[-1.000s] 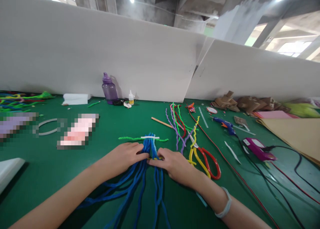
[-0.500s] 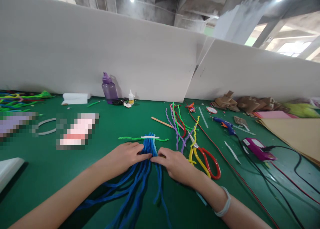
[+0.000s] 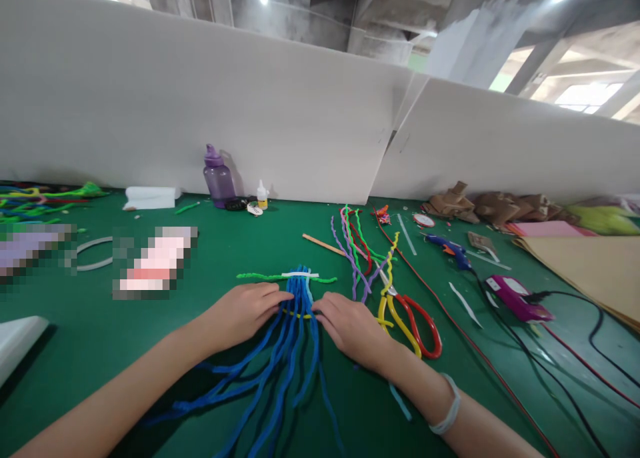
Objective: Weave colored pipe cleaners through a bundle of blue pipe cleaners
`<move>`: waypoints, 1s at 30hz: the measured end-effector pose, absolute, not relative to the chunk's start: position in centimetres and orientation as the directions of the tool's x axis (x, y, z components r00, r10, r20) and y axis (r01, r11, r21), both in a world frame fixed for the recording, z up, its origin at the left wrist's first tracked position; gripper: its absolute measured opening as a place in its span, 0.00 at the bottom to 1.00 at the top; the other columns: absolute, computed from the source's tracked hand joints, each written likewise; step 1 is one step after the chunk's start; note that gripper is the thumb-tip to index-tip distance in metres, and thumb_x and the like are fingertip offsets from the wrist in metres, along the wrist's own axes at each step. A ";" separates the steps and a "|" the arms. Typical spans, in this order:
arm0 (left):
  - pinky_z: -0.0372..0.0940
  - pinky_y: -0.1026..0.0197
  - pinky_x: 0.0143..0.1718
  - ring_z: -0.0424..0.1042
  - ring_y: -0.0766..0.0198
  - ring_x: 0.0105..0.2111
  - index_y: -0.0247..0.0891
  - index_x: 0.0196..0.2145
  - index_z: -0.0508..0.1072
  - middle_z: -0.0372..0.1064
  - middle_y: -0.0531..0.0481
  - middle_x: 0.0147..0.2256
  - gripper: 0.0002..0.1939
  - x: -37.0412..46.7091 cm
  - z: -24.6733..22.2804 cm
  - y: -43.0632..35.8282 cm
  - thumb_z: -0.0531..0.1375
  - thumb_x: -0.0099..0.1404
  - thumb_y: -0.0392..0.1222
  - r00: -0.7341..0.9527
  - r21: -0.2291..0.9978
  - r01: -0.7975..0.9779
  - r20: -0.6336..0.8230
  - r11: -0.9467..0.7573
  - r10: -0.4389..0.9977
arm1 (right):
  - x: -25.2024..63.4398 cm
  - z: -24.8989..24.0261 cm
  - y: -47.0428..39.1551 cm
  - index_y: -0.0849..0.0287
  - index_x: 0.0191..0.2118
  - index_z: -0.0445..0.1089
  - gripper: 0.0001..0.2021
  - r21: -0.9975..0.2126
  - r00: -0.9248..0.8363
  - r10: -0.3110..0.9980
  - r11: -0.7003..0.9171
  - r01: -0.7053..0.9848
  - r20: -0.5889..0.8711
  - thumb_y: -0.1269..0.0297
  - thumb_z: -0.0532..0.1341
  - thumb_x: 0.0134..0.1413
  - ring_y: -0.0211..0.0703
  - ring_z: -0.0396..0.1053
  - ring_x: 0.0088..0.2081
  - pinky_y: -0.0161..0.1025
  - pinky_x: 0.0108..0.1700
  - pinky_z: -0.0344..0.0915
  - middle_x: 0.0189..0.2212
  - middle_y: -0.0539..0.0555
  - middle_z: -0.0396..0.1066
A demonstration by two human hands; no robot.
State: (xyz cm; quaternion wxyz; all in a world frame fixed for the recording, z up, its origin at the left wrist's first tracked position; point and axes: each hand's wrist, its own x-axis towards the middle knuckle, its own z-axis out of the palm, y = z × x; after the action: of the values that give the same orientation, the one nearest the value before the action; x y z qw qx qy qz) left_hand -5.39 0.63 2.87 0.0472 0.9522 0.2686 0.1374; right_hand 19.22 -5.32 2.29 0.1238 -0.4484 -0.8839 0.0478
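Observation:
A bundle of blue yarn strands (image 3: 300,291) lies on the green table, fanned out toward me. At its far end the strands meet a green twisted cord (image 3: 260,277) and a white strip (image 3: 300,275). A short yellow strand (image 3: 299,315) runs crosswise through or under the bundle; which one I cannot tell. My left hand (image 3: 245,315) has its fingertips closed on the bundle's left edge. At the right edge, my right hand (image 3: 350,325) has its fingers pinched against the outer strands. Part of its grip is hidden.
Right of my hands lie scissors (image 3: 425,328) with red and yellow handles and several coloured twisted cords (image 3: 357,258). Farther right are a blue glue gun (image 3: 450,248) and a purple box (image 3: 517,298) with cables. A purple bottle (image 3: 219,178) stands by the white partition (image 3: 300,125).
My hands have moved apart from the middle of the bundle to its two edges. The yellow strand across the blue yarn now shows, and some blue strands have shifted.

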 end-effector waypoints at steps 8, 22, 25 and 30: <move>0.63 0.63 0.35 0.70 0.65 0.33 0.39 0.38 0.70 0.70 0.51 0.34 0.08 -5.3 3.3 0.6 0.51 0.68 0.35 0.791 0.230 0.519 0.237 -0.823 0.565 | 19.0 2.2 -5.3 0.57 0.44 0.66 0.09 -0.184 -0.533 0.828 0.559 0.808 0.175 0.68 0.50 0.65 0.41 0.65 0.40 0.35 0.39 0.62 0.36 0.53 0.67; 0.64 0.62 0.35 0.71 0.62 0.35 0.41 0.45 0.69 0.71 0.50 0.36 0.10 -5.1 2.8 0.6 0.50 0.69 0.38 0.746 0.150 0.603 0.244 -0.784 0.620 | 18.8 1.4 -4.4 0.59 0.52 0.64 0.14 -0.387 -0.433 0.885 0.465 0.797 0.171 0.67 0.52 0.63 0.43 0.67 0.49 0.41 0.52 0.62 0.47 0.55 0.70; 0.66 0.61 0.36 0.72 0.61 0.36 0.41 0.47 0.68 0.71 0.49 0.38 0.11 -5.0 2.7 0.5 0.50 0.69 0.38 0.723 0.153 0.629 0.245 -0.762 0.646 | 18.7 1.5 -4.3 0.59 0.53 0.65 0.15 -0.399 -0.433 0.885 0.463 0.791 0.169 0.67 0.52 0.64 0.44 0.67 0.50 0.41 0.53 0.62 0.48 0.55 0.71; 0.68 0.59 0.38 0.72 0.59 0.39 0.42 0.54 0.65 0.70 0.46 0.43 0.17 -4.7 2.0 0.5 0.48 0.70 0.38 0.699 0.108 0.675 0.224 -0.730 0.679 | 18.6 1.8 -4.2 0.59 0.53 0.66 0.15 -0.423 -0.428 0.891 0.449 0.787 0.151 0.67 0.50 0.64 0.43 0.67 0.50 0.40 0.54 0.61 0.48 0.54 0.71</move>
State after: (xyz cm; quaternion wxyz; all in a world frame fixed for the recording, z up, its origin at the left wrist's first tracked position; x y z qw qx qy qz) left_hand -4.69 0.54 2.03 0.0090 0.9216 0.3674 0.1250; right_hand 18.55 -4.23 1.82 0.1789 -0.5040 -0.8323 0.1460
